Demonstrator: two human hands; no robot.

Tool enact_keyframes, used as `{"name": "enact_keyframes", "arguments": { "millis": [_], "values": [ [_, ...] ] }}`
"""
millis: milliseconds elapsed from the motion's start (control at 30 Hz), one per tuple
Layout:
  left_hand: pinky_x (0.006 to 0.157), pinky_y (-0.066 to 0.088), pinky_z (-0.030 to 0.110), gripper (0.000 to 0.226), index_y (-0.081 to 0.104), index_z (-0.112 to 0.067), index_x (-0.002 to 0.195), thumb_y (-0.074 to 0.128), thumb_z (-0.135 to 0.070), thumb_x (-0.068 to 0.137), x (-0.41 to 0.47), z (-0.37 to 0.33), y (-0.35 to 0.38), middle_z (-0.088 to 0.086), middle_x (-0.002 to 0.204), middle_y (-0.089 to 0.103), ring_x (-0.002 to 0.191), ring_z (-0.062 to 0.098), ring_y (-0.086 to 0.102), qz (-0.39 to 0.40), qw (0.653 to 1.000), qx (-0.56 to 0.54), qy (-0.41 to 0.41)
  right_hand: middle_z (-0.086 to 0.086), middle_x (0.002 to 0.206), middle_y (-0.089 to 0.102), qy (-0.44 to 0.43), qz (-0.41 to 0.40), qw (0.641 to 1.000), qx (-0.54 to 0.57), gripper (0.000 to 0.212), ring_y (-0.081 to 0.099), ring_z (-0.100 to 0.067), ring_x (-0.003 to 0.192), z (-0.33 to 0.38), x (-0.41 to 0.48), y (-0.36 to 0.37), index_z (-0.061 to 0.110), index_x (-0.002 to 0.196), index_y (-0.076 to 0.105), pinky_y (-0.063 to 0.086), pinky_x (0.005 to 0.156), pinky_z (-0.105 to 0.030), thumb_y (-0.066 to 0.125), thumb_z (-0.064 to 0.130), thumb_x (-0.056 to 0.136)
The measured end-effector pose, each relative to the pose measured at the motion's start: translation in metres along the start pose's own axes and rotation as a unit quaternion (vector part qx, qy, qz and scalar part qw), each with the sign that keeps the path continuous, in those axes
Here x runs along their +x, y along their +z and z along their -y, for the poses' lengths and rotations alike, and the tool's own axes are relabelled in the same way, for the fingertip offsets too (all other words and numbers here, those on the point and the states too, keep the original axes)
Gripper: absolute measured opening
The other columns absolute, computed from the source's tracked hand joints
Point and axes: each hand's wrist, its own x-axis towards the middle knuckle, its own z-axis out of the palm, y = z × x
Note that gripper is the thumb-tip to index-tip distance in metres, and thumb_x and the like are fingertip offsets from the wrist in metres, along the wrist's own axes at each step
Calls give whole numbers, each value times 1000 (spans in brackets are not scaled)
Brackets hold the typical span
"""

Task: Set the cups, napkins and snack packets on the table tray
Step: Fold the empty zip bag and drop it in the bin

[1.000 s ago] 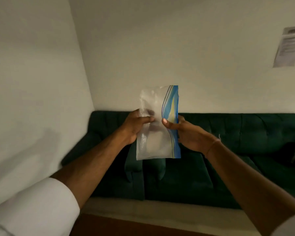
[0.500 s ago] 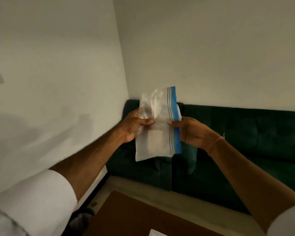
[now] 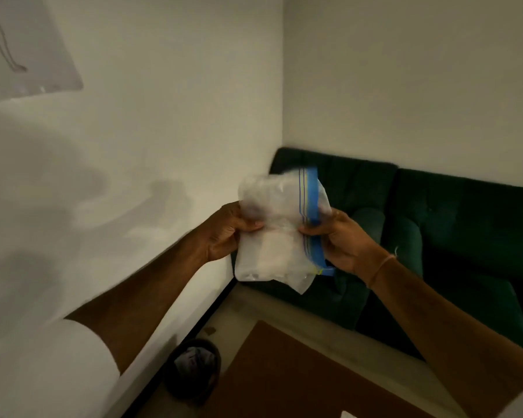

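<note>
I hold a clear zip bag (image 3: 280,233) with a blue zip strip upright in front of me, above the floor. Something white sits inside it, too blurred to name. My left hand (image 3: 227,232) pinches the bag's left edge. My right hand (image 3: 338,239) pinches the blue zip strip on its right side. No cups or tray are in view.
A dark green sofa (image 3: 453,236) runs along the far wall at the right. A brown table top (image 3: 284,378) fills the lower middle, with a white corner of something (image 3: 349,414) at the bottom edge. A dark round bin (image 3: 194,371) stands on the floor by the left wall.
My view has swung left and down, so the room corner, table and bin have come into sight. The bag stays held in both hands and has tilted slightly.
</note>
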Motion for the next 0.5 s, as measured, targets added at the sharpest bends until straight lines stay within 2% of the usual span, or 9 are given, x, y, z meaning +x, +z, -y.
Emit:
{"name": "enact_keyframes", "arguments": {
  "millis": [67,133,200,233,300,367,400,433,500],
  "values": [
    [66,58,26,41,78,-14,81,50,15,88,-1,14,-57,5,83,77,77,16,73,-20,1000,13,-18,-25,115,71,-15,-18,998,-51,28,67,-40,107,-33,38,29,-7,111,69,52,98,-53,51,-15,92],
    [61,58,25,59,78,-14,65,37,23,87,0,30,-116,6,77,75,74,21,71,-36,997,53,-45,-19,106,74,-22,-7,993,-112,26,70,-34,100,-68,75,55,-8,103,71,53,95,-49,46,-9,97],
    [65,58,27,65,79,-16,64,33,29,77,1,45,-166,5,80,76,81,28,68,-21,987,140,-78,-19,117,72,-2,41,978,-203,31,68,-28,114,-92,103,74,-4,99,75,59,87,-35,49,-18,90],
    [69,58,28,64,81,-17,68,35,28,75,2,53,-193,3,83,77,85,28,69,2,977,189,-97,-19,118,72,14,75,962,-262,40,67,-25,117,-105,120,84,1,88,78,60,84,-28,48,-24,83],
    [79,58,32,57,82,-15,83,42,25,77,6,75,-240,3,97,78,99,27,70,61,951,272,-132,-11,112,75,47,150,897,-413,51,68,-24,112,-133,151,102,18,76,78,59,88,-23,48,-23,78],
    [90,57,34,52,81,-12,97,47,23,80,10,102,-276,7,111,75,107,28,68,106,921,338,-163,-1,116,70,73,226,795,-559,50,66,-22,110,-168,180,115,27,88,77,51,89,-12,53,-16,82],
    [94,54,31,51,80,-13,101,48,21,81,11,120,-294,7,117,73,110,29,66,118,904,372,-174,-1,124,65,83,259,743,-612,47,61,-21,114,-194,195,121,26,100,76,46,93,-12,55,-13,83],
    [96,50,24,51,78,-12,106,49,20,81,11,141,-311,7,124,70,114,28,63,121,886,409,-180,-3,134,58,97,285,697,-651,46,55,-22,122,-220,208,125,25,113,72,43,100,-19,59,-9,85],
    [97,39,13,54,73,-12,118,49,18,81,9,191,-343,6,137,62,126,23,55,130,852,468,-197,-5,153,41,143,315,637,-688,58,42,-25,137,-279,227,128,24,136,57,35,114,-33,66,0,85]
  ]
}}
